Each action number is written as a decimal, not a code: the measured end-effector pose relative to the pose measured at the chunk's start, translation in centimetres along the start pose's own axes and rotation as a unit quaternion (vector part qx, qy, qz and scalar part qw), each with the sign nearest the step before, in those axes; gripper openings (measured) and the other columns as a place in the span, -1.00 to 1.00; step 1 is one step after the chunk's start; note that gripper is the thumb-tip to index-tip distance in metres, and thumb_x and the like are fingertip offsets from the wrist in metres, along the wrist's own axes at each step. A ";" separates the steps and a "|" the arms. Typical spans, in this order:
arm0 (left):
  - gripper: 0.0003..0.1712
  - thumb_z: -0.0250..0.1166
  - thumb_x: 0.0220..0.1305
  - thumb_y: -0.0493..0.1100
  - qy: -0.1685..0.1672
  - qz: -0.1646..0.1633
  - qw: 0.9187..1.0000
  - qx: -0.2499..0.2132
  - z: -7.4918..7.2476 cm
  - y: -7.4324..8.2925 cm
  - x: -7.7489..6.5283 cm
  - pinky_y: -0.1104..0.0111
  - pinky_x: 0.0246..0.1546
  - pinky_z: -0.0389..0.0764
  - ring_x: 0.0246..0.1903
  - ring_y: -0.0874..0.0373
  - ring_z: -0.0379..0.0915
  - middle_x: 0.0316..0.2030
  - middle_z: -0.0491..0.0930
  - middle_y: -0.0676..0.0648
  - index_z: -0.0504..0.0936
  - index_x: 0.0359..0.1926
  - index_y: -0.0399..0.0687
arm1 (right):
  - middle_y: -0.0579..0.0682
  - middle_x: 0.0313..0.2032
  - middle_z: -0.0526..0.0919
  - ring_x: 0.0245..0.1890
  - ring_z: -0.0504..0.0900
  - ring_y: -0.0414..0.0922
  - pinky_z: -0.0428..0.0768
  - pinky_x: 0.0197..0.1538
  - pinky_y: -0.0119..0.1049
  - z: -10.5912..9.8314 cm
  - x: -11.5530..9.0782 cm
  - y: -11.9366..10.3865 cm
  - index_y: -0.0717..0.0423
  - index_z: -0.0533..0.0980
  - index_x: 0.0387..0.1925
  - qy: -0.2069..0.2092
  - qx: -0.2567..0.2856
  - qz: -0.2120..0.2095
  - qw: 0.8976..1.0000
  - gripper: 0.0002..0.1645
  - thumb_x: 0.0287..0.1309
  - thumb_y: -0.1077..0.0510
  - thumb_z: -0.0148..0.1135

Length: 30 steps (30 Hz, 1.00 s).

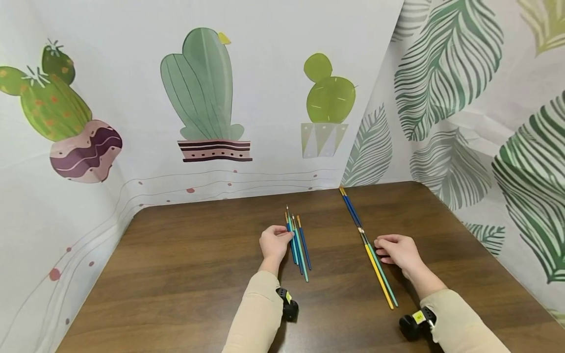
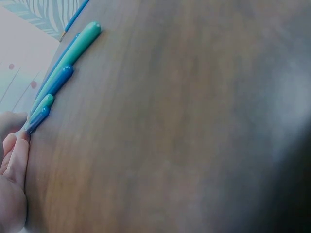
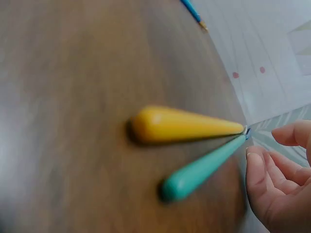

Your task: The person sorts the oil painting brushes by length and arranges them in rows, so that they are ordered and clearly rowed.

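Note:
My left hand (image 1: pixel 275 241) is at the left side of a loose group of blue and teal paintbrushes (image 1: pixel 302 245), its thumb and fingertips pinching a paintbrush there. In the left wrist view, the teal handle (image 2: pixel 86 40) and blue handles fan out past the fingertips. My right hand (image 1: pixel 399 251) hovers just right of a yellow paintbrush (image 1: pixel 378 275) and a teal paintbrush (image 1: pixel 384 277), thumb and fingers apart with nothing between them. In the right wrist view, the rounded ends of the yellow handle (image 3: pixel 187 125) and teal handle (image 3: pixel 204 170) point toward the camera.
Two blue paintbrushes (image 1: pixel 350 207) lie beyond the yellow and teal pair, roughly in line with them, bristles near the back edge. The brown table (image 1: pixel 194 274) meets a wall hanging (image 1: pixel 269 98) printed with cacti and leaves.

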<state>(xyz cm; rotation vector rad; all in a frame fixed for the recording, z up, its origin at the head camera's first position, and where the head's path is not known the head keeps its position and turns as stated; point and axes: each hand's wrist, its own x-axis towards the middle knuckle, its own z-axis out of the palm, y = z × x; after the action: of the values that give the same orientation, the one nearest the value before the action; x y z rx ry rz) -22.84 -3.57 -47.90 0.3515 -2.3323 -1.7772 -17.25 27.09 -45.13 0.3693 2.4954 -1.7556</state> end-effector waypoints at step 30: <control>-0.79 0.45 -0.03 -0.27 0.001 0.006 1.000 -0.004 0.1 0.0 0.0 0.27 -0.26 0.65 -0.33 0.05 0.68 -0.38 0.71 -0.17 0.66 -0.33 -0.27 | 0.21 -0.10 0.65 -0.31 0.67 -0.21 0.66 -0.32 -0.39 6.6 1.7 -3.8 0.45 0.42 0.08 -0.019 0.084 -0.034 0.996 -0.51 0.20 0.19 0.15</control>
<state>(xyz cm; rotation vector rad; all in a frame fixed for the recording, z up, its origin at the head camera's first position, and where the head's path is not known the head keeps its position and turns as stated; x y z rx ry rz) -22.90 -3.51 -47.88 0.3368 -2.3199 -1.7803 -20.27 20.02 -44.27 0.2606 2.3680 -1.9868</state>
